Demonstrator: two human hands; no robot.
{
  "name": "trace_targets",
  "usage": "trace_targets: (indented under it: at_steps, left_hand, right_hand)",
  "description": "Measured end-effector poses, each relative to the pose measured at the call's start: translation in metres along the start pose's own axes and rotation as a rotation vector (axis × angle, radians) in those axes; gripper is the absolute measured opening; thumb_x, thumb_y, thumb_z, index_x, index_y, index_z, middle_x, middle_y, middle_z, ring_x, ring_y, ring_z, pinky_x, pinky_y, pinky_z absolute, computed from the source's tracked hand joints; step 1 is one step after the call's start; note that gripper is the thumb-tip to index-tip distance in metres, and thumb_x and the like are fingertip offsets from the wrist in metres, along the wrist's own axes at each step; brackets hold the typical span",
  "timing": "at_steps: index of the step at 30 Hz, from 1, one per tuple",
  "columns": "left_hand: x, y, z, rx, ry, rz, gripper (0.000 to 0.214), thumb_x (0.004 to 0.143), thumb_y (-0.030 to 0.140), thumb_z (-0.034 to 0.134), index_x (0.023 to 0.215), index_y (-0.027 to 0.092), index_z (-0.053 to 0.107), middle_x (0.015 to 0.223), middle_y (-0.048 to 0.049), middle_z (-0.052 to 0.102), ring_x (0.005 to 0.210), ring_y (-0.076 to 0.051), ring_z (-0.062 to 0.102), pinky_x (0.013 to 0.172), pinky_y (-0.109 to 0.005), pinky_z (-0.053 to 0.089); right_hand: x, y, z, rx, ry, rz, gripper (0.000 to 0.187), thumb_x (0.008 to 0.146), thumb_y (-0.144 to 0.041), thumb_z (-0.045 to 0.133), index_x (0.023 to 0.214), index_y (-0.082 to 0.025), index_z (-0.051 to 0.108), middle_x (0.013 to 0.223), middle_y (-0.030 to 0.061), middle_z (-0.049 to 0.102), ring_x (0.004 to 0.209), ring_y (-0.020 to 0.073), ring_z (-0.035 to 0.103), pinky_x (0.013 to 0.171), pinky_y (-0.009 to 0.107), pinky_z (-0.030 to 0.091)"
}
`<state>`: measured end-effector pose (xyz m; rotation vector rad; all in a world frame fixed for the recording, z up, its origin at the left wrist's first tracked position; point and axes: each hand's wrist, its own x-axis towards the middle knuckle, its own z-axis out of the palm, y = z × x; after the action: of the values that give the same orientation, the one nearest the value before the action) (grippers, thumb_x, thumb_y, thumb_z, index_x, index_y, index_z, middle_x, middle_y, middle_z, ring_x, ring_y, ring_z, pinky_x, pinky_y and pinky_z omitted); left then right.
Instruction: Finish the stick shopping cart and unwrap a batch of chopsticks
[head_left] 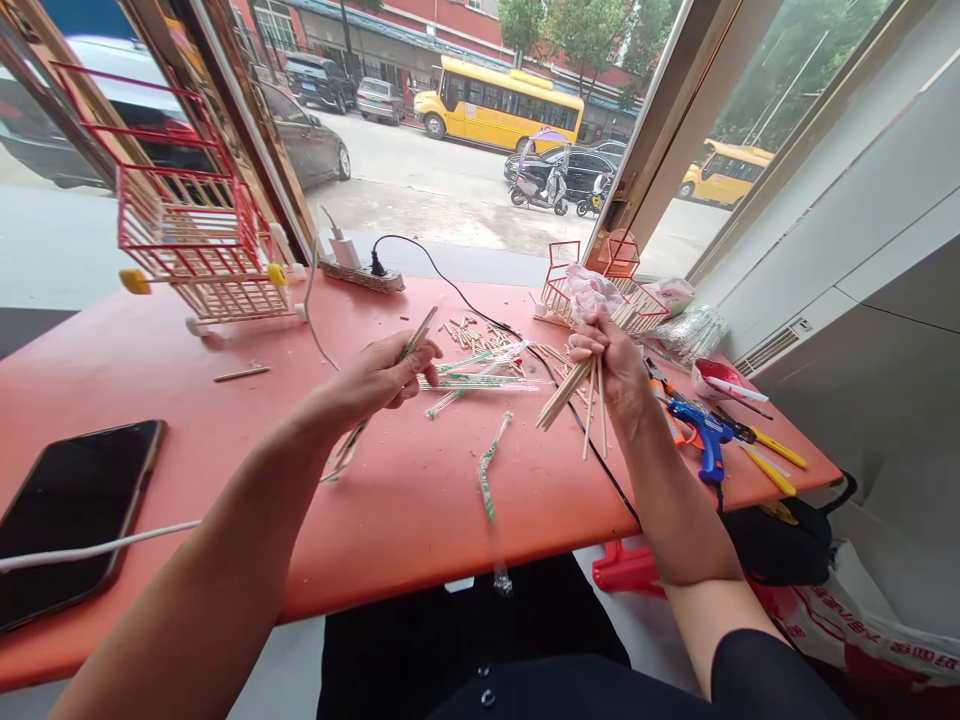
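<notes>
My left hand (391, 370), over the middle left of the table, is closed around thin wooden chopsticks (421, 328). Their lower ends stick out below the wrist, and what looks like clear wrapper hangs there. On the right, my right hand (616, 355) grips a bundle of bare wooden chopsticks (566, 392) that fan out down and to the left. A crumpled pink plastic bag (592, 293) shows just above that fist; I cannot tell whether the hand touches it. Between the hands lie clear wrappers with green print (480, 378). One twisted wrapper (487, 470) reaches towards the front edge.
Small stick models with red frames stand at the back left (199, 240) and back right (559, 290). A blue glue gun (705, 435), pliers (765, 440) and a red bowl (724, 380) lie right. A phone (79, 500) lies left. A black cable (480, 312) crosses from a power strip (364, 275).
</notes>
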<state>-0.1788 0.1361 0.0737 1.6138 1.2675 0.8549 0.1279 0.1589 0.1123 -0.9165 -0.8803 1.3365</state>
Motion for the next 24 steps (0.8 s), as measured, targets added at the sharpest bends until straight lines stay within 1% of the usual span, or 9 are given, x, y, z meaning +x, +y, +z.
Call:
trace_targets:
  at_steps: [2, 4, 7, 10, 12, 15, 18, 21, 24]
  left_hand:
    - [-0.003, 0.005, 0.011, -0.16, -0.153, -0.005, 0.047, 0.093, 0.063, 0.064, 0.104, 0.018, 0.066, 0.085, -0.0085, 0.069, 0.054, -0.011, 0.038, 0.048, -0.024, 0.027]
    - [-0.005, 0.006, 0.02, -0.215, -0.246, 0.014, 0.05, 0.094, 0.065, 0.065, 0.102, 0.017, 0.068, 0.081, -0.0077, 0.068, 0.053, -0.01, 0.036, 0.047, -0.023, 0.025]
    - [-0.006, 0.004, 0.032, -0.182, -0.316, 0.052, 0.046, 0.096, 0.063, 0.064, 0.101, 0.017, 0.07, 0.08, -0.0062, 0.068, 0.052, -0.01, 0.038, 0.046, -0.023, 0.026]
    - [-0.006, 0.002, 0.04, -0.104, -0.362, 0.074, 0.037, 0.097, 0.055, 0.063, 0.099, 0.019, 0.068, 0.076, -0.0042, 0.068, 0.051, -0.01, 0.04, 0.046, -0.024, 0.03]
    - [-0.005, 0.002, 0.044, -0.034, -0.357, 0.09, 0.032, 0.097, 0.051, 0.061, 0.095, 0.019, 0.066, 0.073, -0.0031, 0.067, 0.05, -0.011, 0.04, 0.047, -0.025, 0.031]
    - [-0.007, 0.005, 0.043, 0.103, -0.266, 0.139, 0.031, 0.097, 0.048, 0.059, 0.083, 0.02, 0.063, 0.07, -0.0019, 0.063, 0.053, -0.012, 0.042, 0.05, -0.025, 0.033]
    - [-0.009, 0.006, 0.036, 0.185, -0.165, 0.174, 0.038, 0.098, 0.049, 0.058, 0.073, 0.021, 0.057, 0.066, 0.0002, 0.055, 0.056, -0.012, 0.042, 0.053, -0.026, 0.033]
    - [-0.009, 0.006, 0.03, 0.176, -0.106, 0.178, 0.037, 0.098, 0.05, 0.057, 0.076, 0.021, 0.061, 0.065, 0.0011, 0.052, 0.058, -0.014, 0.043, 0.056, -0.027, 0.035]
    - [-0.01, 0.006, 0.032, 0.12, -0.096, 0.161, 0.036, 0.099, 0.05, 0.053, 0.086, 0.02, 0.068, 0.063, 0.002, 0.049, 0.057, -0.015, 0.043, 0.056, -0.027, 0.036]
  right_hand:
    - [-0.009, 0.012, 0.013, -0.047, -0.103, 0.092, 0.047, 0.087, -0.06, 0.089, 0.084, -0.021, 0.064, 0.054, -0.0149, 0.024, 0.046, 0.0037, 0.018, 0.04, 0.017, 0.021]
    - [-0.018, 0.024, 0.024, -0.089, -0.208, 0.156, 0.051, 0.081, -0.062, 0.093, 0.094, -0.018, 0.071, 0.056, -0.0148, 0.028, 0.047, 0.0035, 0.016, 0.039, 0.018, 0.016]
    - [-0.028, 0.041, 0.036, -0.148, -0.345, 0.219, 0.057, 0.075, -0.063, 0.096, 0.1, -0.018, 0.075, 0.056, -0.015, 0.028, 0.048, 0.0038, 0.017, 0.041, 0.019, 0.015]
    - [-0.032, 0.051, 0.04, -0.18, -0.396, 0.197, 0.055, 0.073, -0.063, 0.096, 0.099, -0.019, 0.076, 0.054, -0.0151, 0.027, 0.047, 0.0042, 0.017, 0.042, 0.021, 0.013]
    - [-0.03, 0.054, 0.038, -0.167, -0.369, 0.154, 0.056, 0.07, -0.064, 0.098, 0.094, -0.019, 0.076, 0.053, -0.0152, 0.026, 0.047, 0.0039, 0.017, 0.042, 0.022, 0.012]
    - [-0.023, 0.05, 0.033, -0.117, -0.241, 0.056, 0.056, 0.065, -0.065, 0.1, 0.087, -0.019, 0.076, 0.052, -0.0156, 0.023, 0.047, 0.0035, 0.014, 0.042, 0.023, 0.011]
    - [-0.015, 0.039, 0.024, -0.066, -0.055, -0.062, 0.05, 0.072, -0.063, 0.097, 0.086, -0.021, 0.075, 0.054, -0.0152, 0.02, 0.047, 0.0044, 0.013, 0.042, 0.025, 0.011]
    - [-0.008, 0.028, 0.015, -0.027, 0.087, -0.153, 0.047, 0.08, -0.064, 0.092, 0.086, -0.022, 0.072, 0.056, -0.0146, 0.018, 0.048, 0.0057, 0.012, 0.042, 0.028, 0.012]
    - [-0.005, 0.025, 0.009, -0.025, 0.087, -0.211, 0.049, 0.081, -0.068, 0.089, 0.092, -0.022, 0.074, 0.058, -0.0138, 0.02, 0.048, 0.0061, 0.013, 0.043, 0.03, 0.014]
